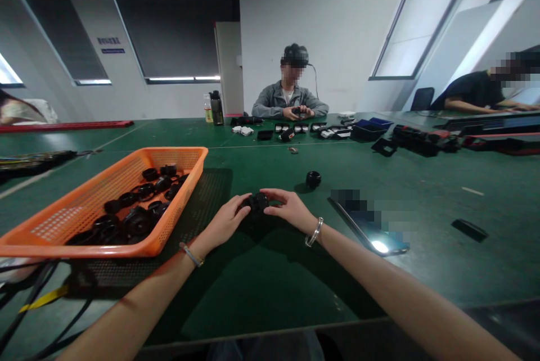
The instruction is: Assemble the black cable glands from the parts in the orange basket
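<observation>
Between my two hands is a small black part (258, 202) with rounded sections, just above the green table. My left hand (230, 217) grips its left side with thumb and fingers. On the other side, my right hand (291, 209) has its fingertips closed on the same part. Its finer shape is too dark to make out. A single black round part (313, 179) stands on the table beyond my right hand. Left of my hands, an orange plastic basket (162, 231) holds several similar black round parts (139, 220).
A phone (358, 231) with a bright reflection lies right of my right hand, and a flat black piece (469, 230) farther right. Cables (50, 299) lie at the front left. Across the table a person (291, 99) handles something dark behind several small parts and dark blue trays (371, 129).
</observation>
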{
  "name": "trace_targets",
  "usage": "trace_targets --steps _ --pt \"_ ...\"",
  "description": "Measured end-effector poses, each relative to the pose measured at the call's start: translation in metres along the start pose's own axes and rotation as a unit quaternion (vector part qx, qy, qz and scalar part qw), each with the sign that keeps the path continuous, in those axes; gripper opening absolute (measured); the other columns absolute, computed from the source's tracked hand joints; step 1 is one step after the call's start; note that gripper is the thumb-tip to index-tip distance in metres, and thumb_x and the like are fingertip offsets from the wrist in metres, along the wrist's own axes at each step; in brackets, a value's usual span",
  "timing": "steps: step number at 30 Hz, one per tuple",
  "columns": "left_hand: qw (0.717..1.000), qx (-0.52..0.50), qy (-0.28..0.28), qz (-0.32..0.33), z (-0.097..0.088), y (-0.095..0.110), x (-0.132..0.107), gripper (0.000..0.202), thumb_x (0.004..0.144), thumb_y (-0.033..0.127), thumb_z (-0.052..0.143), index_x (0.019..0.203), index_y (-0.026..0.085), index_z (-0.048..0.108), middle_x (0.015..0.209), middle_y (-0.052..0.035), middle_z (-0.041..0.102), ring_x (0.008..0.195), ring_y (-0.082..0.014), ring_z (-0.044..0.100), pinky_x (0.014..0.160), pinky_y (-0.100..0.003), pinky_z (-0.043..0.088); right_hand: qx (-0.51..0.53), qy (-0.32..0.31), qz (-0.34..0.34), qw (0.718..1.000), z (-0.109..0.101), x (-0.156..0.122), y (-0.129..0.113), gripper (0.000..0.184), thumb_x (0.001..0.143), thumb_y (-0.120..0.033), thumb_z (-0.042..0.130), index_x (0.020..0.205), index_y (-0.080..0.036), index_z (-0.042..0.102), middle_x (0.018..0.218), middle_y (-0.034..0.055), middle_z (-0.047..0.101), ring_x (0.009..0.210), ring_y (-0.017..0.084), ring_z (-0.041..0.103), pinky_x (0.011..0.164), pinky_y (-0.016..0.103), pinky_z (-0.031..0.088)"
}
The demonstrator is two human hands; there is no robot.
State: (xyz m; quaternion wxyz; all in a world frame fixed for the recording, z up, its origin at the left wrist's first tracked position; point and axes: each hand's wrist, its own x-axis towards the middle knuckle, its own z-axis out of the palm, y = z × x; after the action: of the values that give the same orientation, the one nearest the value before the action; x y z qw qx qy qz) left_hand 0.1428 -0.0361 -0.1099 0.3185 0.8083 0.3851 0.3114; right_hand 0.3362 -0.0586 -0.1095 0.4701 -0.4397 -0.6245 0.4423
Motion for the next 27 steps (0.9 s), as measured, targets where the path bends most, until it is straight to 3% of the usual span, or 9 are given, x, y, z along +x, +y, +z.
trace_targets --steps 4,8,15,22,27 --pt "0.994 -0.087 0.005 -0.07 0.005 -0.002 0.001 0.028 0.08 0.029 0.044 0.103 0.013 0.05 0.069 -0.0012 0.059 0.059 -0.014 0.057 0.058 -0.026 0.047 -0.034 0.008 -0.012 0.999 0.0 -0.001 0.001 0.048 0.059 -0.013 0.067 0.106 -0.017 0.062 0.097 0.006 0.066 0.092 0.02 0.061 0.083 0.037 0.049" --pt "0.983 -0.165 -0.003 -0.075 0.008 -0.007 0.002 0.023 0.079 0.034 0.045 0.093 0.015 0.048 0.066 0.0013 0.055 0.052 -0.0113 0.055 0.051 -0.023 0.045 -0.045 0.015 -0.037 0.998 0.0 -0.002 0.004 0.047 0.059 -0.013 0.067 0.106 -0.018 0.063 0.099 0.0061 0.065 0.092 0.019 0.061 0.083 0.037 0.05" --pt "0.985 -0.168 -0.002 -0.022 0.01 -0.02 0.003 0.025 0.077 0.035 0.05 0.095 0.017 0.049 0.071 0.0009 0.055 0.064 -0.0135 0.058 0.062 -0.027 0.047 -0.067 0.02 -0.045 0.997 0.0 -0.005 0.001 0.045 0.059 -0.015 0.069 0.103 -0.017 0.064 0.098 0.0065 0.065 0.089 0.019 0.062 0.081 0.036 0.051" --pt "0.993 -0.116 0.006 -0.019 0.006 -0.008 0.0 0.023 0.077 0.028 0.048 0.097 0.018 0.049 0.073 0.0016 0.051 0.066 -0.0132 0.053 0.066 -0.027 0.043 -0.056 0.013 -0.008 0.998 0.001 -0.006 -0.003 0.045 0.059 -0.018 0.07 0.103 -0.014 0.064 0.095 0.0078 0.067 0.088 0.019 0.063 0.085 0.037 0.05" --pt "0.993 -0.117 0.007 -0.012 0.006 -0.007 0.0 0.022 0.077 0.027 0.048 0.097 0.018 0.049 0.074 0.0018 0.048 0.066 -0.0132 0.052 0.066 -0.027 0.043 -0.037 0.032 -0.009 0.999 0.003 -0.008 -0.004 0.047 0.057 -0.015 0.071 0.103 -0.018 0.061 0.085 0.0025 0.068 0.084 0.017 0.064 0.08 0.034 0.052"
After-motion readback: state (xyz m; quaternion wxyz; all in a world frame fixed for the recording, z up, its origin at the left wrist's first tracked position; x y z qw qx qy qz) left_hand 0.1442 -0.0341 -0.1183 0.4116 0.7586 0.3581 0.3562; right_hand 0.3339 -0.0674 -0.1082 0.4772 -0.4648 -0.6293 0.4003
